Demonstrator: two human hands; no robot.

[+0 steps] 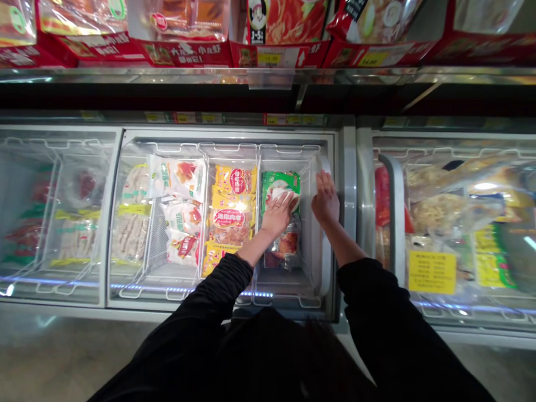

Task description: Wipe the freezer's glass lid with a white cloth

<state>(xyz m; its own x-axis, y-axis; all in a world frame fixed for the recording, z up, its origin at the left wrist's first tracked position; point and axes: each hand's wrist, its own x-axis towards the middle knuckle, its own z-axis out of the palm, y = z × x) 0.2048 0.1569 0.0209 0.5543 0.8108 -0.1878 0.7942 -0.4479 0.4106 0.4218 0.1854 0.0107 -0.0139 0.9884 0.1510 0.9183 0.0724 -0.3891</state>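
Observation:
I look down into a chest freezer point(343, 184) with wire baskets of frozen food. My left hand point(277, 214) reaches into the rightmost basket and lies on a green and white packet point(280, 183), its fingers curled over the packet's near edge. Below that packet lies a clear pack of reddish-brown meat point(287, 245). My right hand point(325, 200) rests fingers flat and together on the freezer's sliding glass lid point(322, 262), close to the right frame. Both arms wear black sleeves.
Yellow packets point(232, 212) fill the middle basket, white and red packets point(180, 212) the basket to their left. A second freezer point(452, 223) with a yellow label stands at the right. Above hangs a shelf point(268, 75) of red packaged goods. Pale floor lies below.

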